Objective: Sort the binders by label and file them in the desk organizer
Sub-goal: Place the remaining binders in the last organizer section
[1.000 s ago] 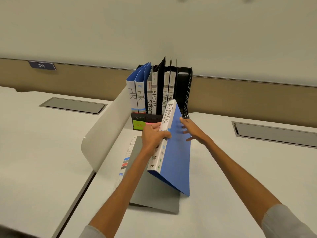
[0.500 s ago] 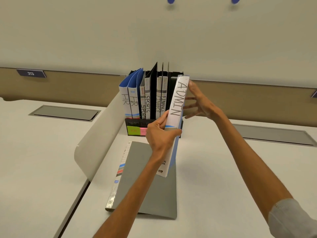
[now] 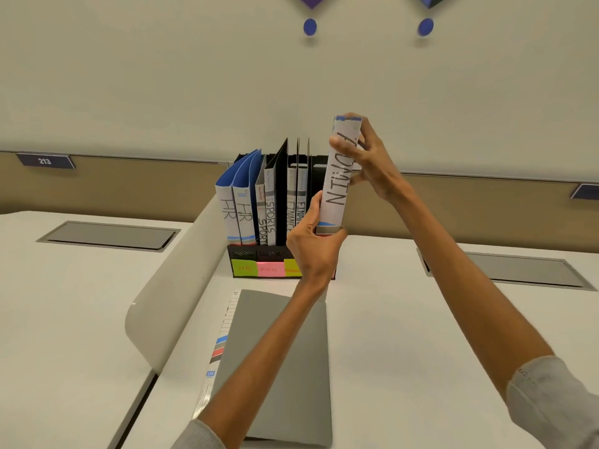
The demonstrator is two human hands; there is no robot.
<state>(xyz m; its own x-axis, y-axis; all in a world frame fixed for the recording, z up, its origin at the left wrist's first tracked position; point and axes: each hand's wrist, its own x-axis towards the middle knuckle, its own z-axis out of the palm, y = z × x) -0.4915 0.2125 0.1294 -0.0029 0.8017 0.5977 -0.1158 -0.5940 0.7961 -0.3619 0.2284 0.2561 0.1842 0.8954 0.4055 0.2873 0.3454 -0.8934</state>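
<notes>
I hold the ADMIN binder [image 3: 337, 192] upright, spine toward me, above the right end of the black desk organizer [image 3: 246, 254]. My left hand [image 3: 312, 247] grips its bottom end; my right hand [image 3: 364, 157] grips its top from the right. The organizer holds two blue HR binders [image 3: 238, 209], two SPORTS binders [image 3: 269, 212] and two FINANCE binders [image 3: 295, 209]. Green, pink and yellow sticky labels [image 3: 259, 268] run along its front. A grey binder [image 3: 278, 367] lies flat on the desk in front, partly under my left forearm.
A curved white divider panel [image 3: 168, 306] stands left of the organizer and the flat binder. Grey cable hatches [image 3: 107, 236] [image 3: 512, 272] are set into the desks on both sides. A beige partition with a "213" plate [image 3: 44, 161] runs behind.
The ADMIN binder has risen from a tilted position over the flat grey binder to upright at the organizer's right end. My right hand moved from the cover up to the top of the spine.
</notes>
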